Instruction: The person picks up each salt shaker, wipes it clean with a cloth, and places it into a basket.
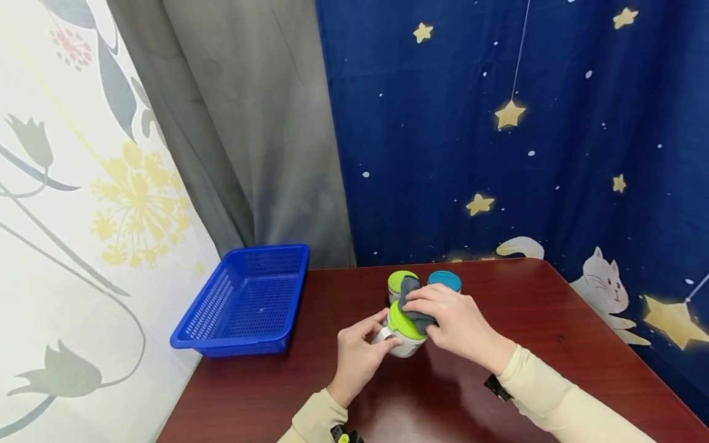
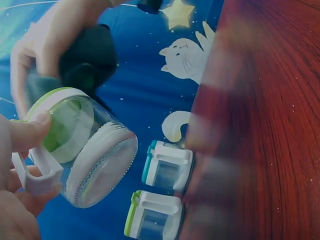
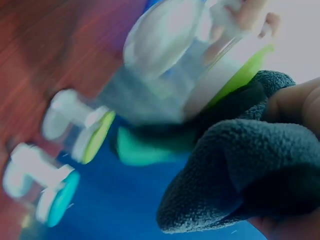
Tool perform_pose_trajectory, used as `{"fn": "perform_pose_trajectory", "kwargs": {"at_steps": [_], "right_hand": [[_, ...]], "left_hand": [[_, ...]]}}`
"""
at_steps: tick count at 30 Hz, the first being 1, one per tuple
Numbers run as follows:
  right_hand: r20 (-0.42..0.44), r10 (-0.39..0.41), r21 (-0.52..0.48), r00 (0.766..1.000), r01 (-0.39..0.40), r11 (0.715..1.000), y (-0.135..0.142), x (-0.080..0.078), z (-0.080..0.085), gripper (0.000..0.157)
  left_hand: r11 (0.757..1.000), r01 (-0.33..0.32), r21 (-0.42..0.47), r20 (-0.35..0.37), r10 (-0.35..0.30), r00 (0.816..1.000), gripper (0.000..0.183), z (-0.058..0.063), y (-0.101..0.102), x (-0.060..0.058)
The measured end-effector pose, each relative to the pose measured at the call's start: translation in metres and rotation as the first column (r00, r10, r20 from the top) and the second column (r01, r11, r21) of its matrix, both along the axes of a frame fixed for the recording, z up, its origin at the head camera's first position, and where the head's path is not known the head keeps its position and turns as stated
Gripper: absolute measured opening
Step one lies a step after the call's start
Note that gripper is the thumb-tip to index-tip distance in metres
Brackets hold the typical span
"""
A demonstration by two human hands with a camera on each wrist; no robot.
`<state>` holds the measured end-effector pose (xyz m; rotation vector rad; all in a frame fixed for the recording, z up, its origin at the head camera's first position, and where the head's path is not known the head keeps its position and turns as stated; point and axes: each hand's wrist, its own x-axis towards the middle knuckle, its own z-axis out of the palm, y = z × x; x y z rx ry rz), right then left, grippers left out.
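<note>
A clear jar (image 2: 80, 130) with a green lid (image 1: 403, 325) and a white handle (image 2: 42, 172) is held up, tilted, between the hands. My left hand (image 1: 362, 351) grips it by the handle, thumb near the lid. In my right hand (image 1: 456, 320) is a bunched dark grey cloth (image 3: 245, 170), pressed on the green lid. Behind it on the table stand two similar handled jars, one green-lidded jar (image 2: 155, 215) and one blue-lidded jar (image 2: 169, 166).
A blue plastic basket (image 1: 296, 301) with perforated sides stands at the table's back left. The reddish-brown table (image 1: 515, 320) ends at a grey curtain (image 1: 288, 135) and a dark blue star-patterned curtain (image 1: 443, 154). A white patterned curtain (image 1: 55, 234) hangs on the left.
</note>
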<state>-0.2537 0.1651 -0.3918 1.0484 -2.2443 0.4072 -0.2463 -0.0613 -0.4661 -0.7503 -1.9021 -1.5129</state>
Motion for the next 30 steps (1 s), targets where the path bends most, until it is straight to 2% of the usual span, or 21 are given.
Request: {"fn": "perform_pose_trajectory", "kwargs": {"at_steps": [5, 15, 18, 25, 30], "right_hand": [[0.067, -0.081, -0.026, 0.994, 0.083, 0.996, 0.015, -0.014, -0.009, 0.046], [0.05, -0.015, -0.068, 0.999, 0.018, 0.998, 0.01, -0.014, -0.008, 0.051], [0.028, 0.017, -0.049, 0.999, -0.016, 0.999, 0.002, -0.009, -0.006, 0.051], [-0.01, 0.126, -0.019, 0.992, -0.126, 0.992, -0.021, 0.005, 0.006, 0.05], [-0.037, 0.133, -0.022, 0.99, -0.134, 0.991, -0.024, 0.005, 0.011, 0.047]], "left_hand": [[1.0, 0.014, 0.0, 0.05, -0.014, 0.999, 0.028, -0.005, -0.003, -0.002], [0.999, -0.002, -0.037, 0.076, 0.005, 0.997, 0.027, -0.003, -0.004, -0.002], [0.999, -0.005, -0.05, 0.054, 0.008, 0.999, 0.023, -0.003, -0.003, -0.002], [0.996, -0.052, -0.066, -0.066, 0.047, 0.997, 0.025, 0.023, 0.005, 0.018], [0.998, -0.039, -0.053, -0.089, 0.034, 0.995, 0.027, 0.025, 0.005, 0.02]]}}
